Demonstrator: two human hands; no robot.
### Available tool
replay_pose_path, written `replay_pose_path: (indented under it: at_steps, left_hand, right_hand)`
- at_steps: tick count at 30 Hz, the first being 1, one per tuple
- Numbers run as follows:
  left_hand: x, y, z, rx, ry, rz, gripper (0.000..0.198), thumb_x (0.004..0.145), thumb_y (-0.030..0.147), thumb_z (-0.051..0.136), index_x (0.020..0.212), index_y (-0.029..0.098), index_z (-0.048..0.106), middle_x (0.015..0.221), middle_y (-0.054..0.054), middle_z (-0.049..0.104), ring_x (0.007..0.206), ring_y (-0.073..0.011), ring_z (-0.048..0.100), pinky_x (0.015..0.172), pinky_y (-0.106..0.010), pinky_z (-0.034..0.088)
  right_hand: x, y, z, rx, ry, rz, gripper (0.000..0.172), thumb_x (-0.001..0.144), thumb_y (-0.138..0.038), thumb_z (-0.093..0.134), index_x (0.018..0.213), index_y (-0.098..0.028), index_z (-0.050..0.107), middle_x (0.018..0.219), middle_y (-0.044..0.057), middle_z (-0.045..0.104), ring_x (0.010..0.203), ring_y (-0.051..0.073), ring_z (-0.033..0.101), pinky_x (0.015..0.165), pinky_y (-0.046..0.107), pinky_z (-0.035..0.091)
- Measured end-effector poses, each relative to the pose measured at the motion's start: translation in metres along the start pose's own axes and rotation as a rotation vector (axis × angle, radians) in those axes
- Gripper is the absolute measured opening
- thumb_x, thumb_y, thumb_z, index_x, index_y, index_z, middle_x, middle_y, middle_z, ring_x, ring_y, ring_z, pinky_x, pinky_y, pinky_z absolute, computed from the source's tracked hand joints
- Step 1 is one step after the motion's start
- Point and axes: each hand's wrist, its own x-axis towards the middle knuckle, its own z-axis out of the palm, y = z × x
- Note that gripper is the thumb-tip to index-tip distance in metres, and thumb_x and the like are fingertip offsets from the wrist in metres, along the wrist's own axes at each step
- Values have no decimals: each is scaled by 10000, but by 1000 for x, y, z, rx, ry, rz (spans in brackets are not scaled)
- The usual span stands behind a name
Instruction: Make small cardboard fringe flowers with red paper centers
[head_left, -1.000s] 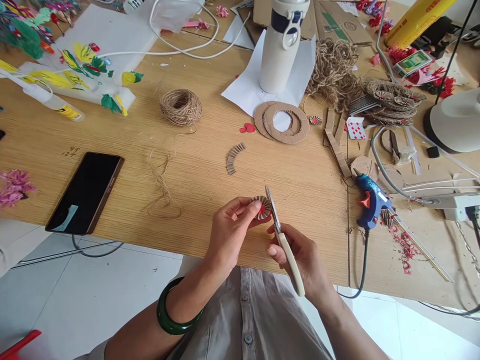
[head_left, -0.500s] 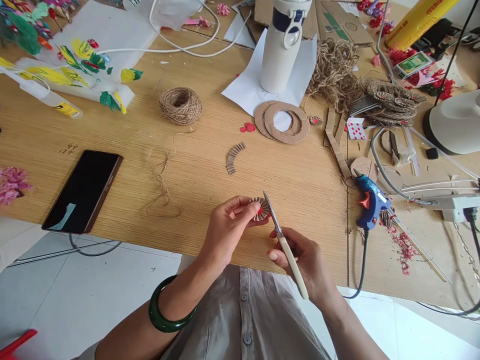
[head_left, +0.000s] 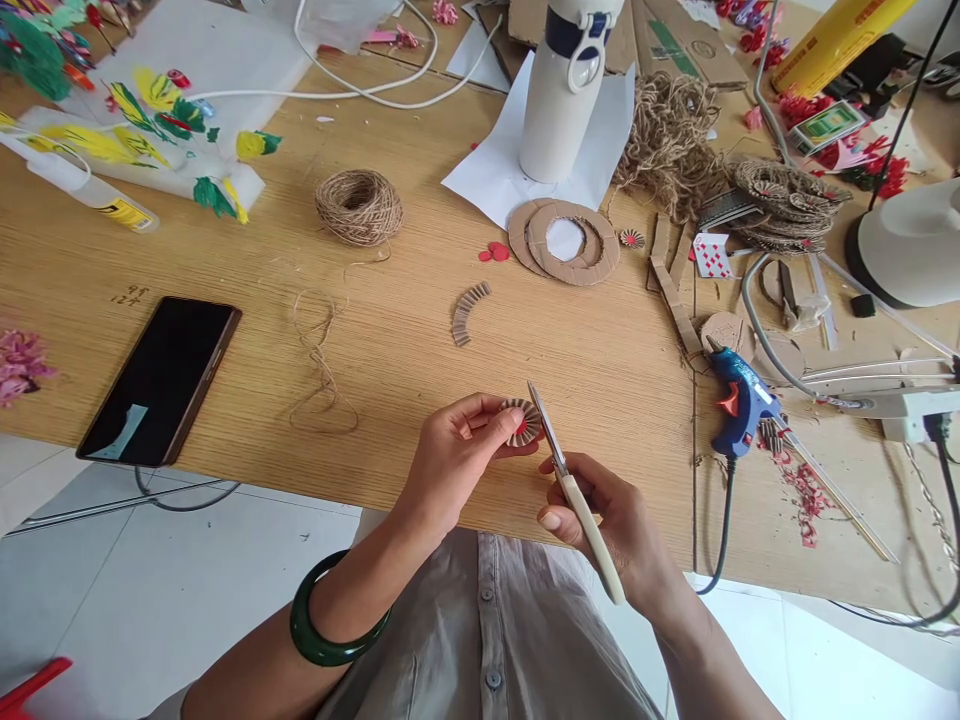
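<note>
The left hand (head_left: 457, 470) pinches a small pleated cardboard rosette (head_left: 521, 423) between thumb and fingers, just above the wooden table (head_left: 390, 350) and near its front edge. The right hand (head_left: 607, 530) is closed around one pair of scissors (head_left: 589, 535) with a cream handle, and the blades stand just beside the rosette. A black smartphone (head_left: 159, 380) lies well apart on the left. Nearer the middle are one pleated cardboard strip (head_left: 466, 312) and one ball of jute twine (head_left: 358, 208); on the right is one blue hot glue gun (head_left: 739, 405). Handwritten marks (head_left: 129, 295) on the table are too small to read.
</note>
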Motion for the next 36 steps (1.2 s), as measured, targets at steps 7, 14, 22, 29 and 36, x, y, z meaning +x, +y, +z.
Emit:
replay_pose_path:
  at_steps: [7,14,22,29,36]
  left_hand:
    - [-3,0,1,-9,-13,-5,159,783,308,766,776,154,727,769,-21,723,786,-170,713,837,-331,614]
    - [-4,-1,1,-29,-25,-13,153,783,303,774,785,157,727,782,-15,726,775,-155,709,813,-314,620]
    - [-2,-1,-2,-20,-34,-31,160,784,306,772,795,154,726,810,-21,734,769,-162,715,806,-325,618]
    - [-1,3,-2,13,-22,-63,177,767,305,776,780,140,713,798,-23,719,780,-162,702,788,-313,620]
    - [0,6,-5,60,-81,-101,200,769,326,774,796,134,723,805,-33,711,792,-181,713,750,-300,621]
  right_hand:
    - [0,0,-1,7,-12,1,541,763,-632,709,998,-154,615,695,-19,477,648,145,402,569,281,304]
    - [1,0,-2,-32,-26,-8,525,773,-613,710,1007,-154,609,691,-25,474,646,143,402,582,279,310]
    - [1,7,-3,-28,9,5,505,743,-581,757,971,-149,630,673,-26,478,639,140,409,579,271,316]
    - [0,12,-4,-47,10,-2,464,750,-545,771,964,-153,644,649,-38,441,617,129,376,559,267,290]
    - [-1,15,-8,-64,3,-4,454,739,-540,783,919,-141,660,624,-49,389,587,112,327,528,260,266]
